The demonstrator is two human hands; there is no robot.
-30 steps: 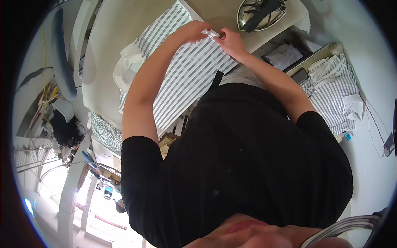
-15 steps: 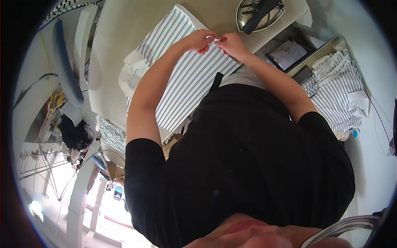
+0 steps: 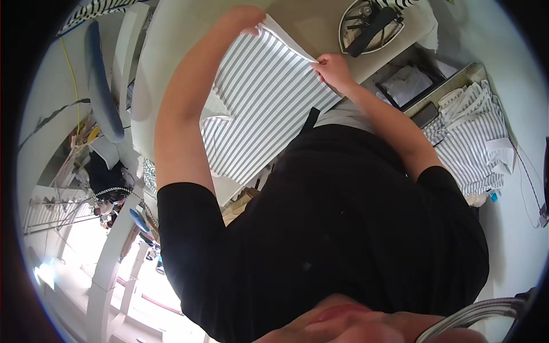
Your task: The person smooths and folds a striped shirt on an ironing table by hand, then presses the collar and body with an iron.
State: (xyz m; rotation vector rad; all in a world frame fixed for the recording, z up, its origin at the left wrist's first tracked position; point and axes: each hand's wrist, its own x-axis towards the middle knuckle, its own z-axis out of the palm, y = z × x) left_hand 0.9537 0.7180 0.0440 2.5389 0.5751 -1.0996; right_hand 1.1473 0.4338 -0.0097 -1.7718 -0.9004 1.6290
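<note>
A grey-and-white striped garment (image 3: 269,86) lies spread on the pale padded board, with a white band (image 3: 289,43) along its far edge. At the upper left end of this band is my left hand (image 3: 243,20), slightly blurred, its fingers closed on the cloth corner. My right hand (image 3: 333,70) pinches the band's other end between thumb and fingers. Between the two hands the band runs fairly straight. Beside my left forearm, a white part (image 3: 216,108) of the garment shows, partly hidden by the arm.
An iron (image 3: 372,31) with a black handle rests on the board (image 3: 309,17) beyond my right hand. To the right, a pile of striped garments (image 3: 472,137) lies by a dark phone (image 3: 425,115). A blue padded arm (image 3: 103,83) stands at the left.
My hands were close together, pinching the white edge. They have moved apart, my left hand up and left to the corner, my right slightly right. The white band now stretches between them.
</note>
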